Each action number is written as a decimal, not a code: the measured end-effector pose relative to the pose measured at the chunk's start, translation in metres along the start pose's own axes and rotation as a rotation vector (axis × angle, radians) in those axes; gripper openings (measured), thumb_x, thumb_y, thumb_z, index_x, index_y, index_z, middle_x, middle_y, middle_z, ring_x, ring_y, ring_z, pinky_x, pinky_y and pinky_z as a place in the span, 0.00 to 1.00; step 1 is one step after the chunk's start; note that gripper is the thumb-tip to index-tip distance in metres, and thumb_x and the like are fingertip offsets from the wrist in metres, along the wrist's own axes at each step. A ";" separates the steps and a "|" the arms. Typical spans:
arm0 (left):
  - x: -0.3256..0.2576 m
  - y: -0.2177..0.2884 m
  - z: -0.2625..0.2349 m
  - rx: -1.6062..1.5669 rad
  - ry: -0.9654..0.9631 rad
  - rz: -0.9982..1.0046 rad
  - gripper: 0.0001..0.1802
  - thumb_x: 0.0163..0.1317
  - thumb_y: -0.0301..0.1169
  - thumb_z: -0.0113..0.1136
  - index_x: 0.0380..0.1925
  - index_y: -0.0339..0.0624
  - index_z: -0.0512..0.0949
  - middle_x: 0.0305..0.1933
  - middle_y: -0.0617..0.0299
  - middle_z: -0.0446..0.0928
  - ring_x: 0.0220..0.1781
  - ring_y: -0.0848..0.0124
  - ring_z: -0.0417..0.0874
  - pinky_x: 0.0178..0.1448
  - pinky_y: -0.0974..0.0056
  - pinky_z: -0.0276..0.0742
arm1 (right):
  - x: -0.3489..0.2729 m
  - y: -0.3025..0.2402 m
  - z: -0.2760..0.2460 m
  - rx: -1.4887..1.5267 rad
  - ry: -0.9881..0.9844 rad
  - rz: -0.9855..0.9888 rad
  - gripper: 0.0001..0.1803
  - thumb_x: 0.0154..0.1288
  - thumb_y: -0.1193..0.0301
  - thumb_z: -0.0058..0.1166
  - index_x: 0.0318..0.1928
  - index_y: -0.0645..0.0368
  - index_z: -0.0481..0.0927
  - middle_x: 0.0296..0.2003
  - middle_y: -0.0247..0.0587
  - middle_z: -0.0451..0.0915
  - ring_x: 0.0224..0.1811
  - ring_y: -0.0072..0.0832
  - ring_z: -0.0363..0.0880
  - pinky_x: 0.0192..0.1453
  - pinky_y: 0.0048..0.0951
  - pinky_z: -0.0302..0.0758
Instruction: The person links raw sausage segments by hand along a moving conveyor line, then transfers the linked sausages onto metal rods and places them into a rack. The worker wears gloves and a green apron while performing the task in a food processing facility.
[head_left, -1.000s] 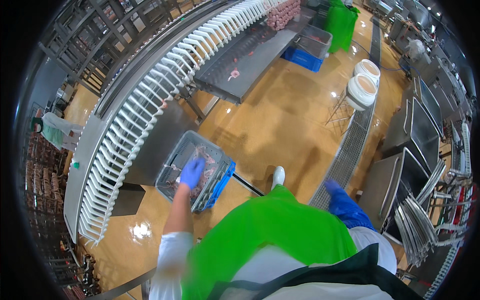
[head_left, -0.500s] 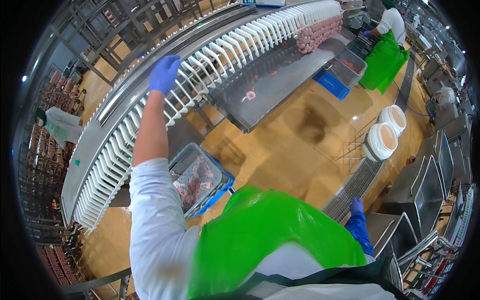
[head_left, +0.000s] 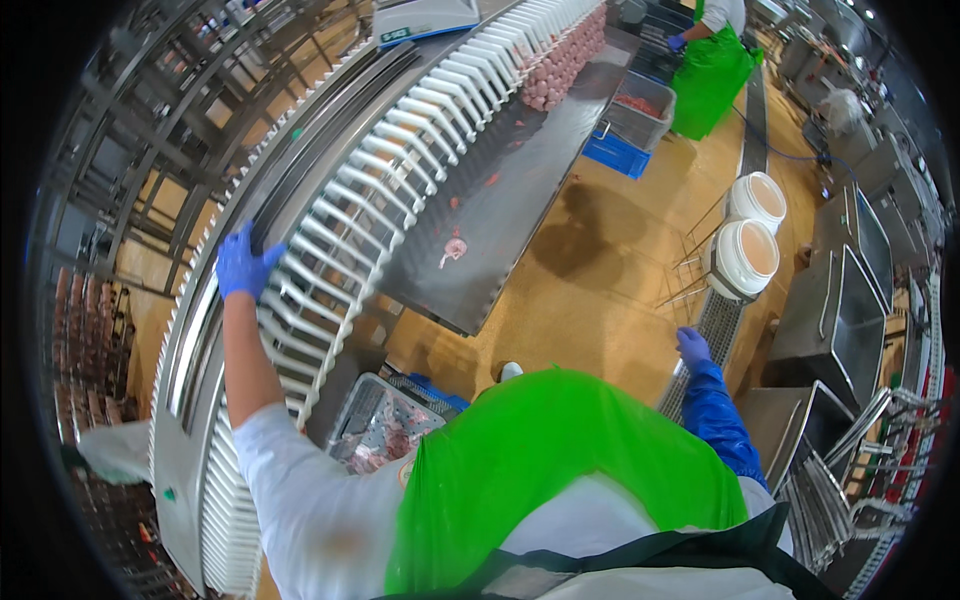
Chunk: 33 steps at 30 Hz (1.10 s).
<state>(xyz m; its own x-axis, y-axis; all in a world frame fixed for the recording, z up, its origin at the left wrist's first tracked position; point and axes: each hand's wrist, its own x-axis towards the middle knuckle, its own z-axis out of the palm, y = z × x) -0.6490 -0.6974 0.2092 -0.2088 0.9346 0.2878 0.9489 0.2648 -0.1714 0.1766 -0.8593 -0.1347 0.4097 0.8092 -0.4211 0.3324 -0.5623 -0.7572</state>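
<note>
- The left hand (head_left: 243, 264), in a blue glove, is raised up to the long white rack (head_left: 400, 160) of upright plastic dividers that runs in a curve across the picture.
- Its fingers (head_left: 268, 262) are spread and lie on the top edge of the dividers; they hold nothing between them.
- Just beside this hand, on the far side of the rack, a grey metal rail (head_left: 215, 290) follows the same curve.
- The right hand (head_left: 692, 346), also in a blue glove and with a blue sleeve, hangs low at the person's side, above the metal floor grating (head_left: 715, 320). It looks empty, but I cannot tell if the fingers are curled or loose.
- A grey crate (head_left: 370, 425) with pink pieces of meat stands on the floor under the rack, close in front of the green apron (head_left: 540, 470).
- A steel table (head_left: 520, 190) stands beside the rack, and one small pink piece of meat (head_left: 455, 248) lies on it.
- At the far end of the table there is a row of pink meat portions (head_left: 565, 62).
- Two white buckets (head_left: 748, 240) stand on the yellow floor, well apart from both hands.
- Another person in a green apron (head_left: 712, 60) works at the far end.
</note>
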 end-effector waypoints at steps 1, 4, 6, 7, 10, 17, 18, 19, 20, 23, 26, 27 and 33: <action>-0.002 -0.001 0.001 0.029 -0.021 0.046 0.45 0.53 0.60 0.63 0.66 0.46 0.67 0.61 0.46 0.72 0.64 0.48 0.71 0.68 0.49 0.66 | 0.003 0.022 -0.005 0.047 0.062 0.053 0.21 0.69 0.62 0.52 0.55 0.64 0.78 0.44 0.42 0.82 0.36 0.28 0.81 0.42 0.28 0.79; -0.005 -0.002 0.005 -0.120 -0.008 0.069 0.39 0.56 0.53 0.66 0.62 0.44 0.69 0.58 0.46 0.74 0.60 0.47 0.73 0.63 0.49 0.70 | 0.003 0.097 -0.015 -0.544 -0.102 -0.019 0.19 0.63 0.64 0.56 0.51 0.62 0.79 0.43 0.48 0.83 0.40 0.40 0.83 0.46 0.38 0.80; -0.006 0.000 0.007 -0.085 -0.071 0.093 0.33 0.59 0.49 0.64 0.59 0.43 0.70 0.56 0.46 0.74 0.58 0.47 0.75 0.60 0.50 0.72 | 0.000 0.132 -0.016 -1.107 -0.316 -0.271 0.18 0.55 0.66 0.62 0.47 0.58 0.80 0.41 0.52 0.83 0.43 0.47 0.83 0.47 0.45 0.80; -0.006 0.003 0.008 -0.076 -0.078 0.101 0.30 0.60 0.47 0.63 0.58 0.42 0.71 0.55 0.46 0.74 0.57 0.48 0.76 0.58 0.50 0.74 | 0.000 0.140 -0.015 -1.187 -0.398 -0.264 0.18 0.54 0.68 0.62 0.46 0.57 0.81 0.42 0.53 0.83 0.45 0.49 0.83 0.48 0.46 0.80; -0.012 0.014 -0.001 -0.030 -0.080 0.086 0.23 0.65 0.43 0.57 0.55 0.41 0.71 0.55 0.45 0.74 0.52 0.47 0.79 0.53 0.49 0.76 | 0.012 0.135 -0.011 -1.200 -0.421 -0.353 0.18 0.52 0.68 0.63 0.45 0.55 0.80 0.42 0.55 0.83 0.44 0.51 0.82 0.48 0.46 0.79; -0.028 0.079 -0.087 -0.340 -0.039 0.239 0.23 0.65 0.33 0.59 0.58 0.36 0.72 0.50 0.45 0.79 0.47 0.49 0.82 0.50 0.56 0.78 | 0.098 0.037 -0.006 -0.043 -0.054 0.347 0.21 0.65 0.58 0.52 0.52 0.59 0.79 0.37 0.41 0.83 0.32 0.32 0.82 0.33 0.34 0.78; -0.030 0.098 -0.098 -0.494 -0.070 0.270 0.24 0.64 0.31 0.59 0.60 0.37 0.71 0.51 0.44 0.79 0.47 0.52 0.83 0.50 0.57 0.78 | 0.115 0.026 -0.006 -0.034 -0.057 0.305 0.23 0.66 0.57 0.52 0.54 0.59 0.79 0.36 0.40 0.82 0.31 0.30 0.82 0.31 0.32 0.77; -0.033 0.119 -0.107 -0.648 -0.101 0.298 0.26 0.64 0.30 0.59 0.62 0.37 0.70 0.51 0.44 0.79 0.47 0.54 0.84 0.50 0.59 0.78 | 0.133 0.018 -0.006 -0.009 -0.043 0.292 0.24 0.66 0.56 0.51 0.55 0.59 0.79 0.36 0.38 0.82 0.30 0.27 0.81 0.29 0.30 0.76; -0.037 0.140 -0.117 -0.676 -0.200 0.261 0.28 0.64 0.29 0.58 0.64 0.37 0.68 0.52 0.44 0.79 0.47 0.57 0.84 0.51 0.60 0.77 | 0.151 0.011 -0.006 -0.011 -0.080 0.256 0.24 0.66 0.56 0.51 0.55 0.58 0.79 0.37 0.38 0.82 0.30 0.27 0.81 0.29 0.30 0.76; -0.052 0.205 -0.125 -0.896 -0.529 0.091 0.28 0.64 0.29 0.56 0.65 0.39 0.68 0.50 0.44 0.80 0.47 0.58 0.84 0.52 0.62 0.77 | 0.207 0.003 -0.011 0.004 -0.134 0.240 0.24 0.66 0.56 0.52 0.56 0.57 0.78 0.39 0.38 0.82 0.30 0.28 0.82 0.29 0.30 0.75; -0.055 0.278 -0.083 -0.750 -0.360 0.333 0.26 0.64 0.33 0.58 0.63 0.42 0.71 0.49 0.45 0.80 0.46 0.52 0.84 0.51 0.58 0.78 | 0.250 0.008 -0.027 0.018 -0.150 0.292 0.24 0.67 0.56 0.51 0.57 0.56 0.77 0.41 0.38 0.82 0.32 0.28 0.82 0.29 0.31 0.75; -0.059 0.300 -0.063 -0.737 -0.373 0.307 0.25 0.64 0.35 0.58 0.62 0.43 0.72 0.49 0.46 0.80 0.46 0.50 0.84 0.51 0.57 0.79 | 0.262 0.011 -0.034 -0.011 -0.193 0.308 0.24 0.67 0.56 0.51 0.57 0.56 0.77 0.41 0.38 0.82 0.32 0.28 0.82 0.30 0.31 0.76; -0.083 0.373 0.084 -0.527 -0.494 0.113 0.23 0.65 0.46 0.56 0.56 0.49 0.76 0.52 0.49 0.80 0.49 0.51 0.83 0.52 0.52 0.79 | 0.362 -0.006 -0.071 -0.192 -0.240 0.059 0.21 0.68 0.58 0.52 0.55 0.57 0.78 0.39 0.37 0.81 0.33 0.27 0.81 0.32 0.28 0.75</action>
<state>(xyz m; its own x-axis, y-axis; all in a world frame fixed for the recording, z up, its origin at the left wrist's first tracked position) -0.2971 -0.6561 0.0424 -0.0671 0.9804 -0.1852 0.9327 0.1276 0.3375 0.3837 -0.5754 -0.2473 0.2282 0.7784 -0.5848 0.4776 -0.6129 -0.6295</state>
